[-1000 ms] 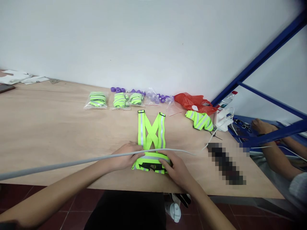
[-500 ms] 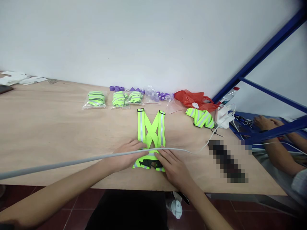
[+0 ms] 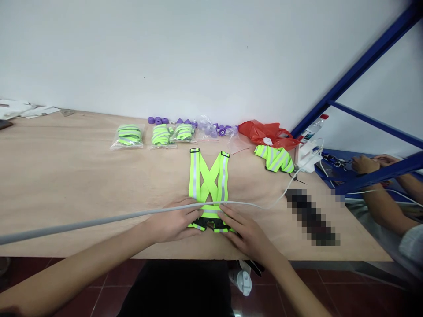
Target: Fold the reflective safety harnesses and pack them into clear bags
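Observation:
A neon-yellow reflective strap vest lies flat on the wooden table, its two straps crossed and pointing away from me. My left hand lies on the vest's near left end with fingers pressed onto the folded belt. My right hand rests flat on the near right end, fingers stretched toward the black buckle. A grey cable runs across both wrists.
Three bagged vests lie at the back with purple parts, a red plastic bag and a loose folded vest. A blue metal frame stands at right, where another person's hands work. A blurred patch sits near the table's edge.
Both hands have folded the vest's near belt end up and shifted slightly; the bundle under them is narrower and flatter than a second ago.

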Tool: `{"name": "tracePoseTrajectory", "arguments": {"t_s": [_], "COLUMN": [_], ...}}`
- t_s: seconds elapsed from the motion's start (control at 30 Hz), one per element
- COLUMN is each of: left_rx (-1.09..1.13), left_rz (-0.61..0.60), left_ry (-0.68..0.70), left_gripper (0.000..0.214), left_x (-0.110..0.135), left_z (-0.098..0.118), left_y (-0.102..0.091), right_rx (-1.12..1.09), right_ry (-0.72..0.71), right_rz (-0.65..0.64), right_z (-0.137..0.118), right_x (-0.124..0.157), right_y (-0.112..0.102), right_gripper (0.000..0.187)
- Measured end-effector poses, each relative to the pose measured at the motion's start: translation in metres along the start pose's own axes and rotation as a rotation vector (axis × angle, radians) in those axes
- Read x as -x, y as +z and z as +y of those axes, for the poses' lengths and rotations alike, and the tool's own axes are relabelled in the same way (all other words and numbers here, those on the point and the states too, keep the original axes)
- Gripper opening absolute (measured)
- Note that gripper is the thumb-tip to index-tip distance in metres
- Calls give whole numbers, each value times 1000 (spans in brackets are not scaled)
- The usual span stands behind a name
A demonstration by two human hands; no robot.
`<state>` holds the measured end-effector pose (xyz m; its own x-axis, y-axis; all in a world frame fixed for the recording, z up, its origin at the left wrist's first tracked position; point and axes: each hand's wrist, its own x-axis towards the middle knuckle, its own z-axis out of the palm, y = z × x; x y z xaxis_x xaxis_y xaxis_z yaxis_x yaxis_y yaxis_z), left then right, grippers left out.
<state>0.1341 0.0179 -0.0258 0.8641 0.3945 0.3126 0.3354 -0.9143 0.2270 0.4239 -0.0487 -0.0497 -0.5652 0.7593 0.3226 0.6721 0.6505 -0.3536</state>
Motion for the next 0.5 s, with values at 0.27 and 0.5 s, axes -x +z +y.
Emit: {"name": "tracePoseTrajectory", "arguments": {"t_s": [0.27, 0.5], "left_rx": [-29, -265], "left_rz": [47, 158], "left_ry": [18, -43], "left_gripper": [33, 33], "left_x": [4, 10], "left_z": [-1, 18], "left_y": [7, 15], "right_rx": [121, 119], "right_ry": [-108, -75], "right_rz": [152, 172], "right_z": [-4, -10], "right_x": [0, -2], "right_y": [4, 5], "right_gripper": [45, 47]}}
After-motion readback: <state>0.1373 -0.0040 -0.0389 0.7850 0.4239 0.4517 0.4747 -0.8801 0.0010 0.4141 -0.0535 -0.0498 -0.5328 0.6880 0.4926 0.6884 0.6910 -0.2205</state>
